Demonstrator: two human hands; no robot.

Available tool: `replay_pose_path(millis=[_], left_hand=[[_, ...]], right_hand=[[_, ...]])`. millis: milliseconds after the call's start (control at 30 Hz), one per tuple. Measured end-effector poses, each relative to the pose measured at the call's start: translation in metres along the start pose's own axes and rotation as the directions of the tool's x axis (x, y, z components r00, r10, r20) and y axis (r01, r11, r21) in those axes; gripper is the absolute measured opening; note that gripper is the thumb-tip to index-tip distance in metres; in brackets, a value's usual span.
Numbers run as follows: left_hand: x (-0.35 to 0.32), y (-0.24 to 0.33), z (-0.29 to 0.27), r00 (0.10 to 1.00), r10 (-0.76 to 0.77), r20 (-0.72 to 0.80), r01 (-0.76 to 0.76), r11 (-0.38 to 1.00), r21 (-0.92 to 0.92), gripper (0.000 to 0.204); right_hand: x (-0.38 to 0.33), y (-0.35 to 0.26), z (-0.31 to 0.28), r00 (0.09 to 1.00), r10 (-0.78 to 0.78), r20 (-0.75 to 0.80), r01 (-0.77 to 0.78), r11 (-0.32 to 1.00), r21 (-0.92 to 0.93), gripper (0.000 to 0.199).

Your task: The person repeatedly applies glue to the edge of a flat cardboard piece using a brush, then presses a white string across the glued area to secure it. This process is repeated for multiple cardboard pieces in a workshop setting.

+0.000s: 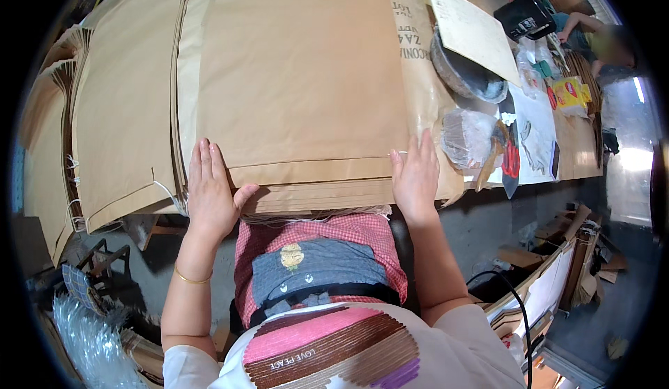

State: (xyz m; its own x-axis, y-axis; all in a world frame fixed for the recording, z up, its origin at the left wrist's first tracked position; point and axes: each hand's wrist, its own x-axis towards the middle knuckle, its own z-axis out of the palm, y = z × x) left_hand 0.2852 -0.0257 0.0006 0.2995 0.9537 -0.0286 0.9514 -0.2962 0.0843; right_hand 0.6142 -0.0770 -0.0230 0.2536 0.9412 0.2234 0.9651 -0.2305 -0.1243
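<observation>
A stack of large brown kraft paper bags point(300, 75) lies in front of me, its near edges fanned in overlapping layers. My left hand point(211, 195) rests flat at the stack's left near corner, fingers stretched away from me and thumb spread over the near edge. At the right near corner, my right hand point(416, 183) presses along the side edge, also with straight fingers. Neither hand grasps anything. Under the near edge, pale string point(313, 218) shows in part. A printed brown paper sheet point(418, 61) sticks out on the right from beneath the stack.
More bag stacks point(125, 96) tied with string stand at left. To the right are a basin point(453, 75) under a white board point(474, 30), a plastic-wrapped bundle point(468, 138), red-handled scissors point(511, 160) and a yellow packet point(570, 96). Another person point(606, 44) is at the far right.
</observation>
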Motion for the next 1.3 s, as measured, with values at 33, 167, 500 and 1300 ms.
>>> replay_pose_path(millis=[33,167,500,1300], left_hand=[[0.001,0.0,0.001,1.0,0.006,-0.019,-0.007,0.999,-0.031,0.085],[0.005,-0.01,0.001,0.99,-0.044,-0.136,-0.009,0.932,-0.363,0.062],[-0.031,-0.05,-0.017,0.89,-0.334,-0.311,0.071,0.774,-0.629,0.022],[-0.089,-0.244,-0.01,0.579,-0.538,-0.612,0.286,0.837,-0.466,0.023]], right_hand=[[0.002,0.003,-0.003,1.0,0.026,0.013,-0.025,1.0,-0.016,0.058],[0.007,-0.007,-0.02,0.994,-0.025,-0.106,0.064,0.921,0.385,0.039],[0.0,0.011,-0.013,0.953,-0.004,0.302,-0.228,0.649,0.726,0.042],[0.012,-0.038,-0.071,0.832,-0.363,0.42,-0.1,0.646,0.757,0.013]])
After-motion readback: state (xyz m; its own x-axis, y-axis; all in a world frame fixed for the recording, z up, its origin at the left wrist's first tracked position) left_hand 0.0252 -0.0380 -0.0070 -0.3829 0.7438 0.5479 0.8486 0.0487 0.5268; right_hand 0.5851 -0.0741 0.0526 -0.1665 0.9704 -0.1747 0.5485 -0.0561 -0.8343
